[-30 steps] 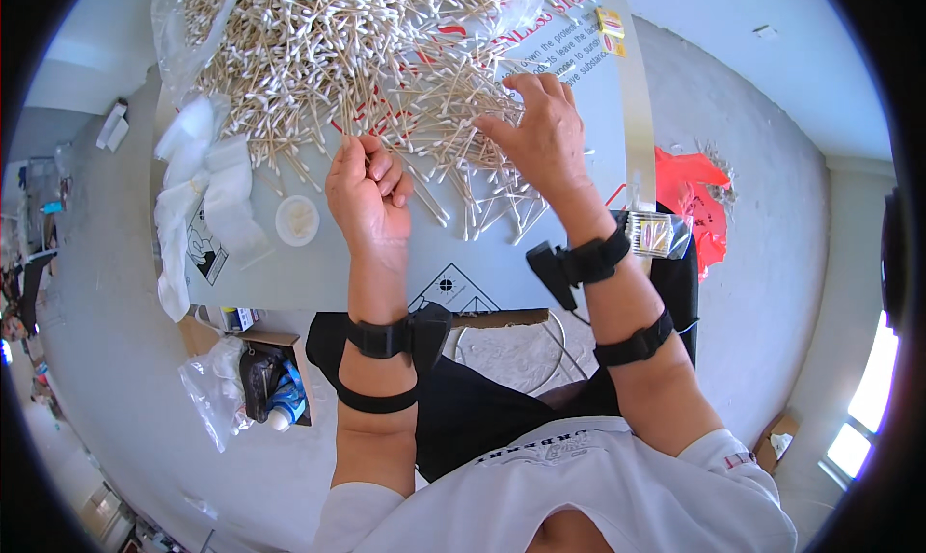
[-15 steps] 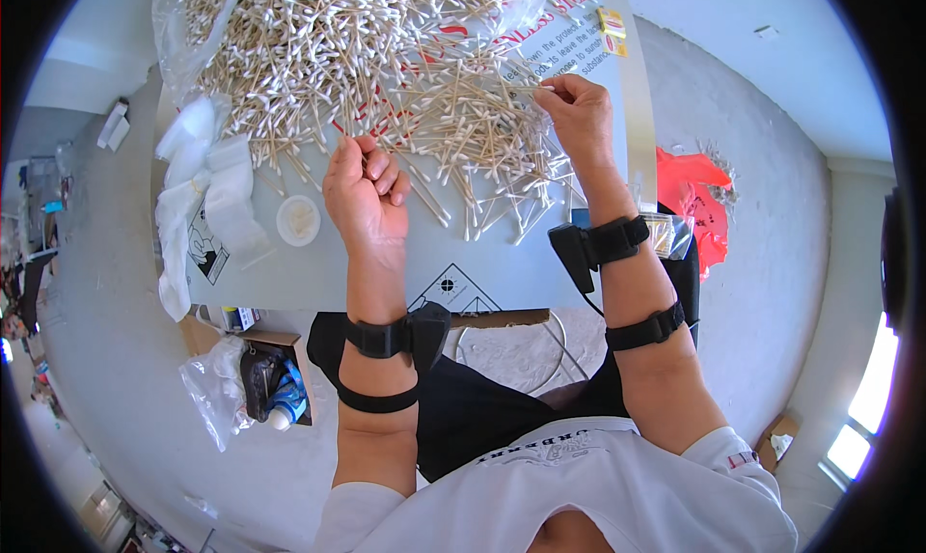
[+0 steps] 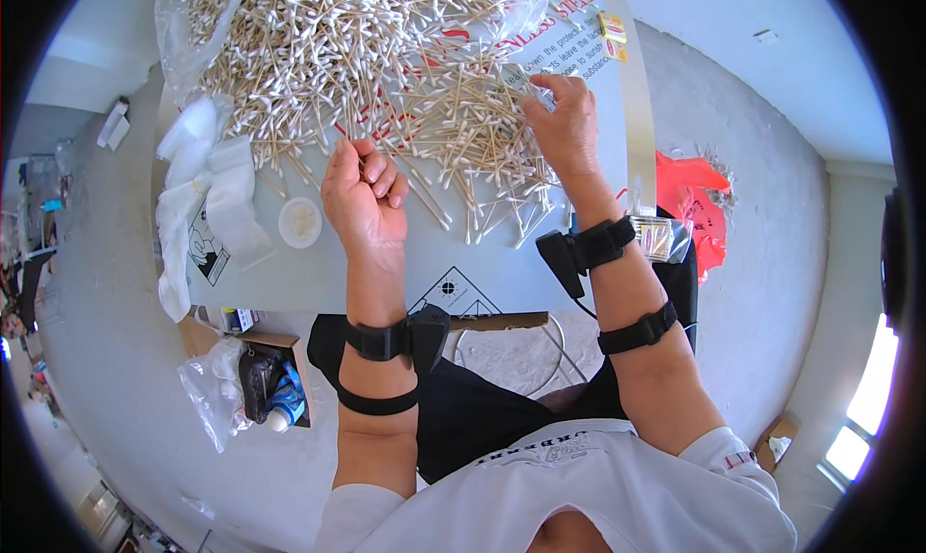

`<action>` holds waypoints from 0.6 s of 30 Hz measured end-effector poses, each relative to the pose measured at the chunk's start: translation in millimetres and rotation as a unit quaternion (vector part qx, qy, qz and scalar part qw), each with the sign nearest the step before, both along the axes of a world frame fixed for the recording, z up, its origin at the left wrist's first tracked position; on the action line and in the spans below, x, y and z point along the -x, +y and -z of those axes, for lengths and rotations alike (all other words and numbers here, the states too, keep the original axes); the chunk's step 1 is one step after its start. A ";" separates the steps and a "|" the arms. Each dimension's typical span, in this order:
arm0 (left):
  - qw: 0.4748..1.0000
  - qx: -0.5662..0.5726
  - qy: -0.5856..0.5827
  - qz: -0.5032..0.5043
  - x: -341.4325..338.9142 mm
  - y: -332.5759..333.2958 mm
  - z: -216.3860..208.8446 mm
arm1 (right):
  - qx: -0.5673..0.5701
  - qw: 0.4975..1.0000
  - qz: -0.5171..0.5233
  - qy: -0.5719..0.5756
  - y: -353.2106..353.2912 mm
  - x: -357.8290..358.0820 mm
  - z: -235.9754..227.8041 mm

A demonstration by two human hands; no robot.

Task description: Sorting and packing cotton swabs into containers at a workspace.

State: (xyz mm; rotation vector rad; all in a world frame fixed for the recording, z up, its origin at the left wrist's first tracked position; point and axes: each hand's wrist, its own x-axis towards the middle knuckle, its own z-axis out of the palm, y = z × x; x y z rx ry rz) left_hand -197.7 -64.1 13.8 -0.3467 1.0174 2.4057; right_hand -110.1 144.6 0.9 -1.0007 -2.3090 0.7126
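Note:
A heap of cotton swabs (image 3: 289, 61) with white tips and wooden sticks covers the far left and middle of the table. A looser spread of swabs (image 3: 482, 133) lies to its right. My left hand (image 3: 367, 201) is at the heap's near edge, palm turned up, fingers curled and thumb pressed to them; what they hold, if anything, is hidden. Over the right edge of the loose swabs is my right hand (image 3: 567, 128), thumb and forefinger apart, with no swab visible between them. Left of my left hand stands a small round white dish (image 3: 300, 222).
Clear plastic bags (image 3: 227, 181) lie at the table's left edge. Small yellow packets (image 3: 612, 37) lie at the far right. A packet of swabs (image 3: 661, 236) sits beside my right forearm. Below the table's left is an open box (image 3: 301, 379); a red bag (image 3: 699, 206) lies right of the table.
My right hand has moved slightly left over the loose swabs, and its thumb and forefinger have parted from a pinch. My left hand has stayed almost still.

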 end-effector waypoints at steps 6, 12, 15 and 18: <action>1.000 0.002 -0.004 0.000 0.9 -0.6 -0.8 | 0.059 0.985 -0.164 0.007 -11.5 2.1 -4.5; 1.000 0.010 -0.003 -0.010 0.9 -1.2 -2.4 | 0.092 0.979 -0.182 0.004 -3.1 11.2 -12.8; 1.000 0.002 -0.005 -0.009 1.1 -1.3 -1.1 | 0.084 0.980 -0.174 0.041 2.1 21.4 -14.2; 1.000 0.001 -0.002 -0.015 0.6 -2.0 -2.4 | 0.063 0.970 -0.227 0.059 3.0 32.9 -18.0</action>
